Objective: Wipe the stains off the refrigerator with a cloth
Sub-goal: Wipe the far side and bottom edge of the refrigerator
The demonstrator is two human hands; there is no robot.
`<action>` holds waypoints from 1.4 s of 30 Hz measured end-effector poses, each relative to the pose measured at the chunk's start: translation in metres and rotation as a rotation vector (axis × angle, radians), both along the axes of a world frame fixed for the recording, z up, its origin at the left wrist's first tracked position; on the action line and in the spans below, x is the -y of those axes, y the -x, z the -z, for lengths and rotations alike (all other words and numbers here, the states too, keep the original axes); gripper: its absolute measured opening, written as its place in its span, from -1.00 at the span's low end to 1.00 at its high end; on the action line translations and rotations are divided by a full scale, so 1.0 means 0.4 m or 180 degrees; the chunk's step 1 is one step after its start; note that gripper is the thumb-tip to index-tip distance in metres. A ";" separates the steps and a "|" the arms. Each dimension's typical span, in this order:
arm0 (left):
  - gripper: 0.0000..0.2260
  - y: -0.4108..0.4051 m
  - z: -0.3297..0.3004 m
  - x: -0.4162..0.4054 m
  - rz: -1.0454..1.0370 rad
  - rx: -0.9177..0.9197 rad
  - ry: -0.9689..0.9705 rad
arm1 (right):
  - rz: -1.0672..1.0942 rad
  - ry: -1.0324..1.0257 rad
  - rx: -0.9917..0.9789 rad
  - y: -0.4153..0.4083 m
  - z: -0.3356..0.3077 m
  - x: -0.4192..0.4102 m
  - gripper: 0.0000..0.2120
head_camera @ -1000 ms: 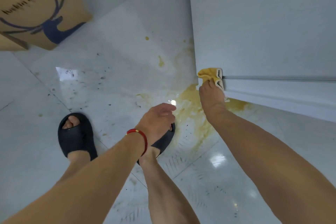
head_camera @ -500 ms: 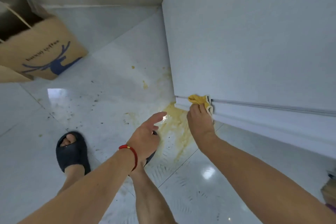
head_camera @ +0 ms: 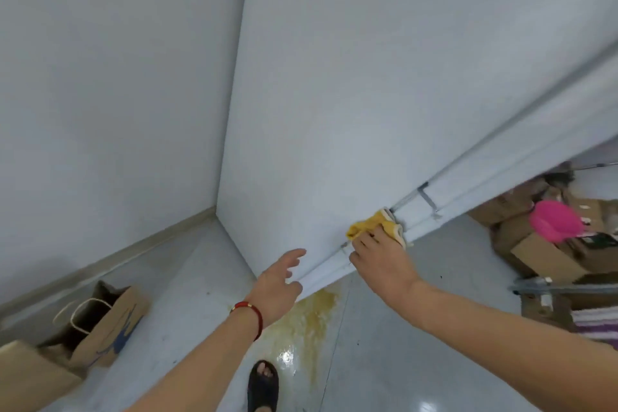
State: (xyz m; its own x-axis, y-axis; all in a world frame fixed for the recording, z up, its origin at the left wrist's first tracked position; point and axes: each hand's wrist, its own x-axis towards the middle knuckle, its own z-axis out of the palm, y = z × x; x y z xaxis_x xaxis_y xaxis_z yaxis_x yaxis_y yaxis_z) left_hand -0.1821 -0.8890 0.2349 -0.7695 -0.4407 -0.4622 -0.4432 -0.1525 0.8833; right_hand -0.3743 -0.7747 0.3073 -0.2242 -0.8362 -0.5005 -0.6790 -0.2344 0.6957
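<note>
1. The right hand (head_camera: 381, 261) pressed the yellow cloth (head_camera: 374, 222) against the refrigerator (head_camera: 334, 94), fingers curled over it at the door seam.
2. The left hand (head_camera: 279, 288) hovered, fingers spread, holding nothing.
3. Firm, even pressure along the groove would probably lift stains best.

No readable writing anywhere in view.

The brown paper bag (head_camera: 100, 328) standing on the floor at the lower left carries a dark blue printed mark on its side, but it shows only as smeared strokes and no letters can be made out. The cardboard boxes (head_camera: 535, 244) piled at the right show no label that can be read; they are blurred. The refrigerator (head_camera: 368, 94) face bears no lettering or badge that I can see.
</note>
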 end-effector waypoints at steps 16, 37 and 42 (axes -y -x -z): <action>-0.45 0.086 -0.590 0.038 0.0366 -0.1712 0.0493 | -0.0419 0.3555 0.0057 -0.008 -0.687 -0.093 -0.75; -0.82 0.291 -0.645 -0.523 0.1503 -0.1486 0.1515 | 0.3827 0.6088 0.7895 -0.078 -0.418 -0.667 -0.41; -0.83 0.408 -0.568 -0.836 0.1653 -0.1672 0.1534 | 0.3731 0.7438 0.7749 -0.055 -0.306 -0.965 -0.39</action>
State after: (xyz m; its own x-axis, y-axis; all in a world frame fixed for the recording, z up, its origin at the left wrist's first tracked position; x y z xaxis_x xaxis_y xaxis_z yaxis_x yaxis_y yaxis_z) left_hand -0.3451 -0.5547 0.4620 -0.9876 -0.0318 0.1537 0.1287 0.3971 0.9087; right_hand -0.3523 -0.3887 0.4296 -0.9238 -0.2798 -0.2613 0.3780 -0.5585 -0.7384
